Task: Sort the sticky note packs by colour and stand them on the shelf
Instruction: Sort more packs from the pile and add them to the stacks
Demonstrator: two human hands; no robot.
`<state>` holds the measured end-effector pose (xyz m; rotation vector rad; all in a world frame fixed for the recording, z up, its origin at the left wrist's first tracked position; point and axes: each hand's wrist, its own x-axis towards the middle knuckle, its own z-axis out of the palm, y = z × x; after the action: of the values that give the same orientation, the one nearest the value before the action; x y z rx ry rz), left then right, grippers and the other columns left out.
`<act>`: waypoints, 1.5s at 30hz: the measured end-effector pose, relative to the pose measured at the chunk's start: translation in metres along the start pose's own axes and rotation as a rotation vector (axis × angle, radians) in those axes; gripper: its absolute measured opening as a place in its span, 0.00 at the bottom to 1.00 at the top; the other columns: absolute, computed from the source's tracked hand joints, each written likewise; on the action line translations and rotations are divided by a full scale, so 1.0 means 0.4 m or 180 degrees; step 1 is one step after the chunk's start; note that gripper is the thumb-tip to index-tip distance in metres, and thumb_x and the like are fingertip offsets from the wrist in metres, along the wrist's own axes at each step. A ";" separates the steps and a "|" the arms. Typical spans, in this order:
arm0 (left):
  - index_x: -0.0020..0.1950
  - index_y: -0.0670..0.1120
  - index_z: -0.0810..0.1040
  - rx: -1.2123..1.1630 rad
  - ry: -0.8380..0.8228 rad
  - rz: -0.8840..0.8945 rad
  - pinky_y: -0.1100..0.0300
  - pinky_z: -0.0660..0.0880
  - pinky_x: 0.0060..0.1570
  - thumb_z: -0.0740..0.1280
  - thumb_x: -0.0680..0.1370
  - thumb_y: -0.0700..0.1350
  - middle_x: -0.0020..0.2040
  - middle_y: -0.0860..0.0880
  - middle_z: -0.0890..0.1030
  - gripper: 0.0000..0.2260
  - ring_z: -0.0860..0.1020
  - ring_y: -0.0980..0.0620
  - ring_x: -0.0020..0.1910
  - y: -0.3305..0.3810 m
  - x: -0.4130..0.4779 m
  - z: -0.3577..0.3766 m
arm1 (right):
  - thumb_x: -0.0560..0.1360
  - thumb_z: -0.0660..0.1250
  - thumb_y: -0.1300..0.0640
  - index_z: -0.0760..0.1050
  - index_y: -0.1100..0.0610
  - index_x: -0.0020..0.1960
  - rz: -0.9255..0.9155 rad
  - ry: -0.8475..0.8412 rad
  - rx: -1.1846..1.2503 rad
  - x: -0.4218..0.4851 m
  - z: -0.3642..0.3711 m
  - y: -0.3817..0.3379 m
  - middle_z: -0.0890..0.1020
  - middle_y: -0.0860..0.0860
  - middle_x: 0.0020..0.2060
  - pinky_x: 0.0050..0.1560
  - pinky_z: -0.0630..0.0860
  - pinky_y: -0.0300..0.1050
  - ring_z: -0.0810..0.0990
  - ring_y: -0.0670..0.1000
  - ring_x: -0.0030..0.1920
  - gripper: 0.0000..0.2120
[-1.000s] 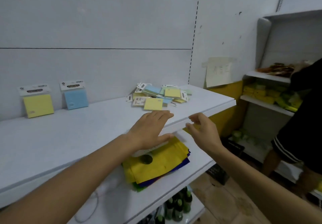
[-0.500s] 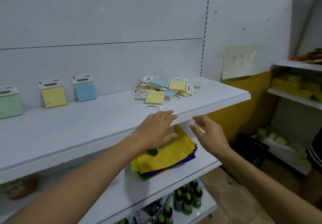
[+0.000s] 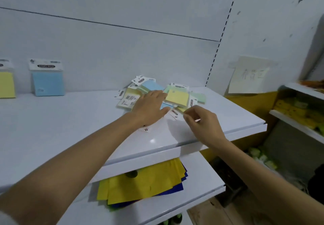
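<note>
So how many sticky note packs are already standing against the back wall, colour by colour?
Yellow pack: 1
Blue pack: 1
Total standing in view: 2
The loose pile lying flat on the shelf is too jumbled to count.

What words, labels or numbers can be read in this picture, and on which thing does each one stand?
No text here can be read with certainty.
Blue pack, white header card: a black label with pale lettering, too blurred to read.
Loose pile, header cards: small print and a barcode-like block, too small to read.
Paper sheet on the wall: faint handwritten characters, too blurred to read.
</note>
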<state>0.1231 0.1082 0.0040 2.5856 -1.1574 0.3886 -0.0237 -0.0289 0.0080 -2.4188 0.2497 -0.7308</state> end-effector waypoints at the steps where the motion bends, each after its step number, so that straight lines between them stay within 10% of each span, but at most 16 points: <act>1: 0.72 0.48 0.62 -0.0051 -0.0049 -0.0047 0.50 0.60 0.69 0.56 0.78 0.58 0.73 0.47 0.66 0.25 0.63 0.47 0.72 -0.009 0.015 0.018 | 0.76 0.65 0.54 0.78 0.53 0.49 -0.0021 0.0045 0.0008 0.033 0.012 0.005 0.82 0.47 0.42 0.47 0.78 0.46 0.79 0.45 0.43 0.05; 10: 0.63 0.53 0.70 0.0018 0.0487 -0.0046 0.57 0.59 0.61 0.54 0.77 0.61 0.62 0.55 0.75 0.20 0.69 0.52 0.62 -0.026 0.032 0.076 | 0.74 0.66 0.56 0.78 0.54 0.43 0.0142 -0.0239 0.0824 0.370 0.056 -0.036 0.84 0.54 0.41 0.46 0.78 0.46 0.82 0.54 0.45 0.03; 14: 0.66 0.53 0.69 0.0010 0.0529 -0.0021 0.59 0.57 0.60 0.51 0.76 0.62 0.64 0.56 0.74 0.23 0.69 0.54 0.64 -0.028 0.031 0.078 | 0.75 0.65 0.52 0.77 0.52 0.46 -0.0305 -0.0536 0.0022 0.460 0.092 -0.024 0.82 0.48 0.42 0.40 0.74 0.41 0.80 0.48 0.42 0.05; 20: 0.68 0.54 0.67 -0.0033 0.0481 -0.0055 0.61 0.55 0.62 0.52 0.77 0.62 0.66 0.57 0.73 0.24 0.67 0.55 0.66 -0.030 0.025 0.079 | 0.72 0.65 0.38 0.69 0.52 0.66 0.0097 -0.1230 -0.1055 0.510 0.130 0.091 0.75 0.53 0.63 0.59 0.71 0.48 0.75 0.55 0.60 0.28; 29: 0.68 0.55 0.68 -0.0186 0.0064 -0.0446 0.59 0.57 0.65 0.47 0.72 0.71 0.67 0.57 0.72 0.32 0.67 0.57 0.67 -0.010 0.031 0.046 | 0.63 0.63 0.25 0.64 0.53 0.70 -0.0130 -0.0945 -0.1156 0.504 0.133 0.138 0.75 0.53 0.64 0.61 0.67 0.53 0.72 0.57 0.64 0.45; 36: 0.65 0.53 0.67 -0.0008 0.0345 -0.1241 0.57 0.67 0.44 0.61 0.68 0.71 0.60 0.53 0.75 0.33 0.72 0.51 0.60 0.069 0.129 0.027 | 0.65 0.69 0.34 0.73 0.51 0.59 -0.0774 -0.0467 -0.0114 0.494 0.113 0.155 0.72 0.46 0.49 0.47 0.69 0.43 0.75 0.49 0.53 0.30; 41: 0.71 0.56 0.59 -0.1724 0.0262 -0.1620 0.54 0.73 0.57 0.78 0.61 0.58 0.63 0.55 0.74 0.44 0.75 0.54 0.59 0.107 0.180 0.048 | 0.68 0.68 0.37 0.71 0.48 0.58 -0.1409 -0.0102 0.0443 0.476 0.083 0.206 0.69 0.40 0.45 0.40 0.68 0.38 0.71 0.39 0.43 0.23; 45: 0.61 0.60 0.69 -0.2176 0.0591 -0.1753 0.60 0.75 0.43 0.80 0.60 0.53 0.49 0.59 0.74 0.33 0.77 0.59 0.47 0.141 0.190 0.050 | 0.70 0.67 0.38 0.71 0.47 0.55 -0.1490 -0.0041 0.0784 0.482 0.067 0.228 0.69 0.37 0.39 0.37 0.66 0.33 0.72 0.33 0.41 0.20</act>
<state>0.1320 0.0133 0.0206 2.0722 -0.3750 0.0769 0.1508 -0.1536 0.0218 -2.2590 -0.4050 -0.8866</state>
